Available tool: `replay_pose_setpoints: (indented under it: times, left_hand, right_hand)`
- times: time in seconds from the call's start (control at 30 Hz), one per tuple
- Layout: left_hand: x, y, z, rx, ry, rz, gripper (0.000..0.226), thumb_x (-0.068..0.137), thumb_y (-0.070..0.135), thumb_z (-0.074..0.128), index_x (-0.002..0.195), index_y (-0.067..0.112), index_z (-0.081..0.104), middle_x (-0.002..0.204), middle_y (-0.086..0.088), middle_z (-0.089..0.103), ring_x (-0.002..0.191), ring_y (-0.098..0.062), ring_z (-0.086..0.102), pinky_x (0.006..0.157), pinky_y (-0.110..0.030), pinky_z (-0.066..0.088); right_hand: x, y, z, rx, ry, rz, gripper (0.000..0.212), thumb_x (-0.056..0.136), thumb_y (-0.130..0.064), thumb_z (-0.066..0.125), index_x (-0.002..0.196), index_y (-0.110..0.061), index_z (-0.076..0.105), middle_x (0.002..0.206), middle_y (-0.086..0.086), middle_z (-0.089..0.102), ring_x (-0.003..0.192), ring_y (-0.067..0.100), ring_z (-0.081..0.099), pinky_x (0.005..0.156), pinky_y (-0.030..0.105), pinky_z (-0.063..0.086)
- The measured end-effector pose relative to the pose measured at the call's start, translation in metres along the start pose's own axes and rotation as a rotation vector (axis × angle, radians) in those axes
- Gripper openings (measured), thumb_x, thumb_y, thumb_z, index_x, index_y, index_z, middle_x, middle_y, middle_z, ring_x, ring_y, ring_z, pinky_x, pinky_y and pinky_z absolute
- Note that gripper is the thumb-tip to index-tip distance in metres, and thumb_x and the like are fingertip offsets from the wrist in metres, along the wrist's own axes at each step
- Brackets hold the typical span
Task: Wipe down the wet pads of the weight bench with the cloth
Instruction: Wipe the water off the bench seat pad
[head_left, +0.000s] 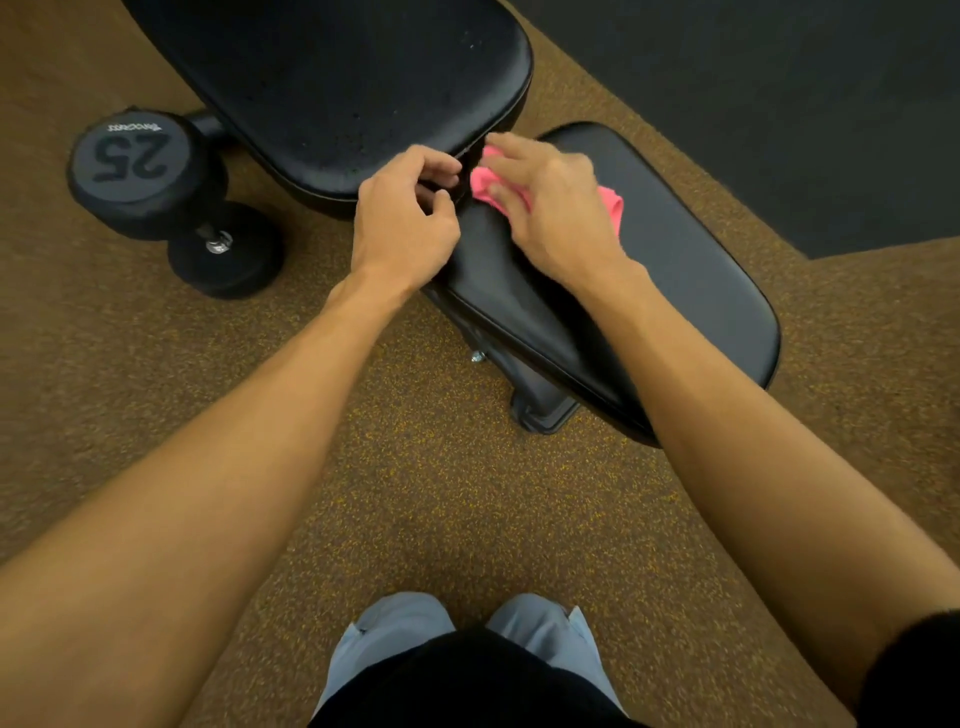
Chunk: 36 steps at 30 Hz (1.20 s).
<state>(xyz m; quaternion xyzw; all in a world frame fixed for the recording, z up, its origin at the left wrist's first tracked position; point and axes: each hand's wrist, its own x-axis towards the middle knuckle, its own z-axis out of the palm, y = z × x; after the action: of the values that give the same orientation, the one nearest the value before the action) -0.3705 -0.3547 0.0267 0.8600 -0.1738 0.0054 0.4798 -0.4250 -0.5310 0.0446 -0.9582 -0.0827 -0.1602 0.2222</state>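
Observation:
The weight bench has two black pads: a large back pad (332, 78) speckled with water drops, and a seat pad (685, 270) nearer to me on the right. A pink cloth (613, 205) lies on the far end of the seat pad, by the gap between the pads. My right hand (550, 202) rests on top of the cloth with fingers spread, pressing it down. My left hand (405, 218) hovers at the near edge of the back pad, fingers curled toward the gap and the cloth's left corner; whether it pinches the cloth is hidden.
A black dumbbell marked 25 (135, 166) lies on the floor left of the bench. The bench's metal foot (543, 410) sticks out below the seat pad. Brown speckled flooring (441, 493) surrounds it, with a dark mat (805, 104) at back right. My feet (467, 639) stand close below.

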Motion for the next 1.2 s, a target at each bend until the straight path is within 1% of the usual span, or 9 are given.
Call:
replay_pose_setpoints:
  times: [0.1, 0.17, 0.3, 0.4, 0.53, 0.63, 0.8, 0.93, 1.2]
  left_hand:
    - [-0.001, -0.005, -0.005, -0.004, 0.027, 0.003, 0.028, 0.092, 0.012, 0.057, 0.113, 0.021, 0.074, 0.104, 0.01, 0.074, 0.096, -0.003, 0.071, 0.092, -0.03, 0.06]
    - [-0.002, -0.006, -0.006, -0.006, 0.029, 0.006, 0.028, 0.092, 0.011, 0.057, 0.112, 0.021, 0.074, 0.102, 0.01, 0.075, 0.095, -0.005, 0.071, 0.091, -0.032, 0.06]
    - [-0.002, -0.006, -0.009, -0.016, 0.04, 0.005, 0.028, 0.094, 0.009, 0.056, 0.113, 0.02, 0.074, 0.1, 0.011, 0.075, 0.095, -0.005, 0.071, 0.09, -0.031, 0.061]
    - [-0.006, -0.006, -0.011, -0.026, 0.067, 0.015, 0.027, 0.095, 0.009, 0.056, 0.112, 0.018, 0.074, 0.101, 0.01, 0.075, 0.097, -0.005, 0.071, 0.088, -0.028, 0.06]
    - [-0.006, -0.011, -0.015, -0.033, 0.087, -0.009, 0.025, 0.097, 0.011, 0.056, 0.113, 0.02, 0.073, 0.102, 0.01, 0.074, 0.099, -0.004, 0.071, 0.089, -0.031, 0.061]
    - [-0.005, -0.012, -0.016, -0.04, 0.084, -0.026, 0.025, 0.098, 0.012, 0.055, 0.112, 0.024, 0.072, 0.101, 0.012, 0.074, 0.096, -0.004, 0.071, 0.086, -0.03, 0.061]
    - [-0.006, -0.007, -0.015, -0.043, 0.099, -0.023, 0.025, 0.097, 0.012, 0.056, 0.112, 0.022, 0.073, 0.1, 0.011, 0.074, 0.095, -0.005, 0.072, 0.086, -0.034, 0.061]
    - [-0.002, -0.004, -0.014, -0.035, 0.1, -0.013, 0.025, 0.096, 0.013, 0.056, 0.112, 0.02, 0.073, 0.1, 0.011, 0.075, 0.097, -0.003, 0.071, 0.09, -0.036, 0.061]
    - [0.004, 0.002, -0.016, -0.045, 0.06, -0.05, 0.025, 0.097, 0.015, 0.055, 0.111, 0.027, 0.072, 0.098, 0.013, 0.074, 0.089, -0.006, 0.072, 0.087, -0.04, 0.063]
  right_hand:
    - [-0.028, 0.0, -0.017, 0.091, -0.074, -0.088, 0.027, 0.109, -0.024, 0.062, 0.126, -0.011, 0.079, 0.145, 0.009, 0.068, 0.138, 0.02, 0.061, 0.12, 0.029, 0.044]
    - [-0.035, 0.01, -0.025, 0.095, -0.022, -0.071, 0.021, 0.107, -0.018, 0.063, 0.116, -0.01, 0.081, 0.136, 0.01, 0.073, 0.132, 0.018, 0.064, 0.118, 0.025, 0.043]
    - [-0.006, 0.013, -0.006, -0.031, 0.125, 0.156, 0.019, 0.103, -0.015, 0.061, 0.104, -0.008, 0.079, 0.131, 0.007, 0.074, 0.119, 0.023, 0.068, 0.106, 0.04, 0.052]
    - [0.003, -0.013, 0.009, 0.024, 0.061, 0.05, 0.021, 0.104, -0.02, 0.06, 0.099, -0.013, 0.079, 0.126, 0.002, 0.075, 0.12, 0.023, 0.068, 0.104, 0.042, 0.052]
    - [-0.021, -0.02, -0.006, 0.132, -0.062, -0.096, 0.025, 0.109, -0.028, 0.063, 0.117, -0.015, 0.082, 0.136, 0.005, 0.073, 0.13, 0.019, 0.065, 0.115, 0.025, 0.046]
    - [-0.02, 0.004, -0.018, 0.087, 0.037, 0.01, 0.019, 0.106, -0.018, 0.063, 0.104, -0.012, 0.08, 0.125, 0.008, 0.075, 0.12, 0.022, 0.067, 0.108, 0.017, 0.042]
    - [0.009, -0.009, 0.005, 0.011, 0.062, 0.051, 0.021, 0.103, -0.018, 0.058, 0.095, -0.012, 0.077, 0.116, 0.002, 0.074, 0.111, 0.023, 0.068, 0.1, 0.042, 0.051]
    - [0.002, -0.021, -0.002, 0.069, -0.108, -0.11, 0.029, 0.107, -0.03, 0.058, 0.119, -0.015, 0.08, 0.127, 0.001, 0.076, 0.123, 0.021, 0.065, 0.109, 0.033, 0.049]
    - [0.041, 0.039, -0.028, -0.119, -0.116, 0.261, 0.041, 0.105, -0.046, 0.048, 0.129, -0.027, 0.076, 0.124, 0.004, 0.075, 0.116, 0.031, 0.067, 0.1, 0.04, 0.052]
